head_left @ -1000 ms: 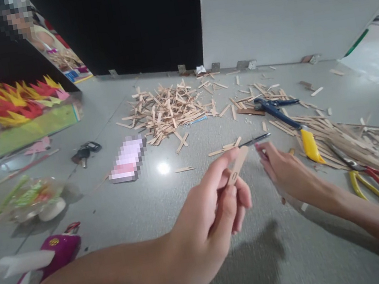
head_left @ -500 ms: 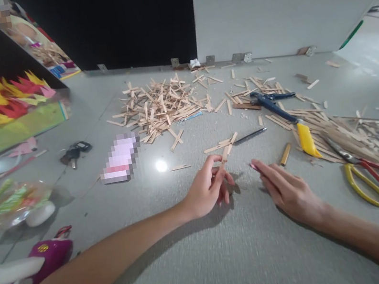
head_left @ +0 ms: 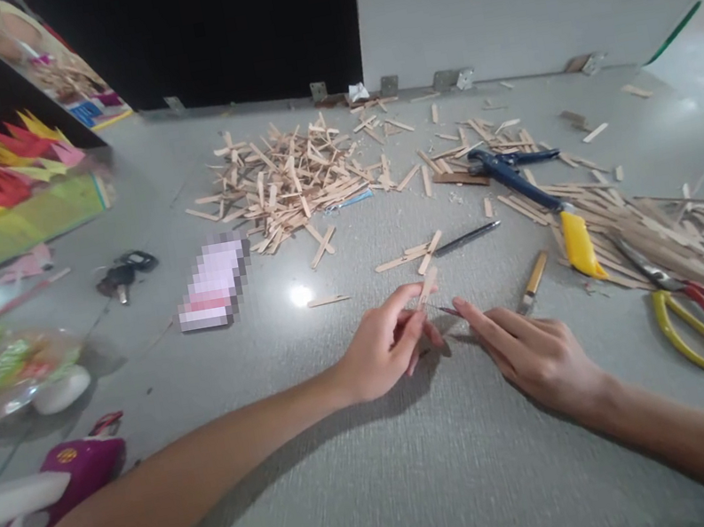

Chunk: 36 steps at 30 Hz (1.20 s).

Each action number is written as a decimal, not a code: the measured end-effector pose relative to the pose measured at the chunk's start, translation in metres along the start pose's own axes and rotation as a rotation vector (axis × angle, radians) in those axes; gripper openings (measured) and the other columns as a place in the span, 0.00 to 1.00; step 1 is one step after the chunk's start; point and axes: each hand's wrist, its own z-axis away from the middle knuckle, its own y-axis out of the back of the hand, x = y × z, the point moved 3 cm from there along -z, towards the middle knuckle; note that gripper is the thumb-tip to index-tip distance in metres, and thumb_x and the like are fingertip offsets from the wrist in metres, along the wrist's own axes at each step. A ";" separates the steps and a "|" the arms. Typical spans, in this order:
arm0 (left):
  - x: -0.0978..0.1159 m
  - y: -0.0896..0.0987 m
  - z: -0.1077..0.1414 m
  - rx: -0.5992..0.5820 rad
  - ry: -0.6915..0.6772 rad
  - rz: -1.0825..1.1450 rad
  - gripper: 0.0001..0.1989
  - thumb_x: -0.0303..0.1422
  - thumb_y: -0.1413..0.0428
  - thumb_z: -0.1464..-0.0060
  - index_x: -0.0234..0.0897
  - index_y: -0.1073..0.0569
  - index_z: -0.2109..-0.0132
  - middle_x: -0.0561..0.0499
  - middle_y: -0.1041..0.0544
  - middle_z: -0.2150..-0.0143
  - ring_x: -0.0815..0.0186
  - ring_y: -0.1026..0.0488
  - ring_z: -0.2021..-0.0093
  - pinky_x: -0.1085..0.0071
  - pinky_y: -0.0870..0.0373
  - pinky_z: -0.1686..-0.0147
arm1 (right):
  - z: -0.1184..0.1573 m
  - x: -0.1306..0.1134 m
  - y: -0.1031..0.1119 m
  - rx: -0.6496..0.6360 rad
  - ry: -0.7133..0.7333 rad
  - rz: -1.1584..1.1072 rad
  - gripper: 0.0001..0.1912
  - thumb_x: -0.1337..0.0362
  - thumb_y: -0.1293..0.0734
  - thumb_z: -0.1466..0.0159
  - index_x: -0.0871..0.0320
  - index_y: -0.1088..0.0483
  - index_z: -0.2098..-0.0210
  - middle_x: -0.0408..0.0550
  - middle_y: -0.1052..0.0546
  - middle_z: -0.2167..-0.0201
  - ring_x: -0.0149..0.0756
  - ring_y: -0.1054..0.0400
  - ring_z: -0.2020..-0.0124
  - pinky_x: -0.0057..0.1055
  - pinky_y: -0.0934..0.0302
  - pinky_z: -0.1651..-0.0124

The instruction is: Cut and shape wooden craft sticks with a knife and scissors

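Near the middle, my left hand [head_left: 392, 342] pinches a small flat wooden stick [head_left: 428, 285] between thumb and fingers. My right hand [head_left: 532, 350] is closed on a thin pointed tool [head_left: 449, 311], whose tip reaches toward the stick; whether they touch is hard to tell. Just beyond my left hand lie joined wooden pieces [head_left: 400, 261] and a dark pen [head_left: 469, 237]. A short tan-handled tool [head_left: 536, 279] rests to the right of my right hand's fingers.
A pile of wooden pieces [head_left: 290, 179] lies at the back. Blue-handled pliers [head_left: 517, 179], a yellow cutter [head_left: 580, 246] and scissors [head_left: 697, 332] are on the right among sticks. Left are a phone [head_left: 213, 285], keys [head_left: 124, 274] and a purple object [head_left: 82, 470].
My right hand has moved left, bringing the thin tool's tip close to the stick in my left hand. The camera view has shifted slightly.
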 end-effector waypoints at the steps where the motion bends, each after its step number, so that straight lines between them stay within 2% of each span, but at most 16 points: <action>1: 0.000 0.000 0.000 -0.003 -0.001 -0.006 0.15 0.38 0.54 0.23 0.35 0.33 0.39 0.47 0.17 0.64 0.74 0.33 0.82 0.77 0.34 0.79 | 0.000 0.000 0.000 -0.005 0.001 0.001 0.37 0.79 0.43 0.22 0.65 0.60 0.18 0.43 0.24 0.70 0.30 0.33 0.78 0.26 0.38 0.75; 6: -0.002 -0.002 0.001 -0.009 -0.008 -0.067 0.09 0.35 0.55 0.24 0.39 0.37 0.43 0.52 0.19 0.66 0.74 0.34 0.81 0.76 0.34 0.77 | 0.000 0.000 -0.001 -0.012 0.008 0.001 0.38 0.79 0.44 0.22 0.64 0.60 0.18 0.42 0.24 0.71 0.30 0.34 0.78 0.26 0.39 0.75; 10: -0.003 -0.002 0.002 0.017 -0.057 -0.190 0.08 0.34 0.55 0.25 0.39 0.38 0.43 0.55 0.22 0.70 0.70 0.28 0.77 0.75 0.35 0.74 | 0.000 0.000 -0.001 -0.015 0.018 0.010 0.38 0.79 0.43 0.23 0.65 0.60 0.18 0.42 0.25 0.72 0.30 0.34 0.78 0.26 0.38 0.76; 14: -0.003 -0.002 0.002 0.027 -0.076 -0.261 0.10 0.32 0.55 0.26 0.38 0.38 0.42 0.56 0.23 0.72 0.69 0.27 0.75 0.74 0.35 0.72 | 0.001 0.000 0.000 -0.045 0.027 0.005 0.39 0.79 0.43 0.24 0.65 0.61 0.18 0.43 0.24 0.71 0.31 0.31 0.77 0.26 0.37 0.76; 20: -0.002 -0.001 0.002 0.015 -0.009 -0.233 0.18 0.34 0.54 0.26 0.37 0.41 0.33 0.55 0.21 0.71 0.67 0.26 0.74 0.73 0.34 0.71 | 0.000 0.002 0.001 -0.077 0.021 -0.018 0.38 0.77 0.43 0.23 0.63 0.58 0.18 0.43 0.23 0.70 0.31 0.30 0.76 0.25 0.35 0.75; 24: -0.002 -0.002 0.003 0.012 0.003 -0.221 0.19 0.34 0.55 0.25 0.37 0.41 0.32 0.55 0.20 0.70 0.68 0.27 0.75 0.73 0.33 0.71 | 0.000 0.001 0.001 -0.074 0.026 -0.025 0.36 0.76 0.43 0.23 0.64 0.58 0.18 0.43 0.23 0.70 0.32 0.30 0.76 0.26 0.35 0.75; 30: -0.003 -0.002 0.003 -0.018 -0.013 -0.244 0.27 0.33 0.55 0.26 0.33 0.50 0.26 0.53 0.20 0.69 0.67 0.27 0.74 0.72 0.33 0.71 | -0.002 0.000 0.002 -0.068 0.028 -0.015 0.34 0.75 0.44 0.21 0.64 0.57 0.19 0.43 0.24 0.70 0.31 0.31 0.76 0.26 0.37 0.75; 36: -0.004 -0.002 0.003 -0.003 -0.016 -0.224 0.24 0.33 0.55 0.25 0.35 0.49 0.27 0.54 0.20 0.69 0.68 0.28 0.75 0.72 0.33 0.71 | -0.001 0.000 0.001 -0.081 0.025 -0.016 0.34 0.75 0.43 0.22 0.64 0.54 0.19 0.43 0.24 0.70 0.31 0.31 0.76 0.25 0.36 0.74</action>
